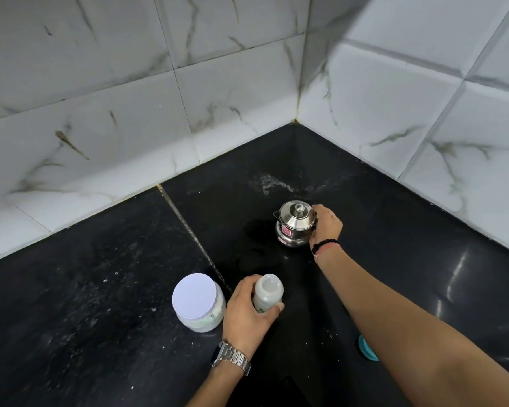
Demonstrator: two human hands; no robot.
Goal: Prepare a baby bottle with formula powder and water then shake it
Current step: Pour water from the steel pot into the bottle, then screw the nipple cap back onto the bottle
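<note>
A: Fig. 1, ordered by size. The black tabletop (100, 289) fills the corner under marble wall tiles (100, 83), with a pale smear at the far side. What stands on it?

B: Near left, the formula jar (199, 302), its white lid on. Far right of centre, the steel kettle (296, 224), lid seated. Near centre, the baby bottle (267, 293), upright and uncapped, just right of the jar. At the near right edge, part of a teal cap (367, 349).

A: And the hands?

B: The left hand (249, 311) wraps the bottle's body, fingers (272, 309) curled across its near side. The right hand (326, 224) closes on the kettle's right side, probably on its handle; those fingers are hidden behind the kettle, so their hold cannot be told.

A: Hazards?

B: The bottle mouth is narrow, so a misaimed spout would likely spill water on the tabletop or the left hand. The kettle lid appears loose; a steep tilt could drop it. Contents may be hot.
</note>
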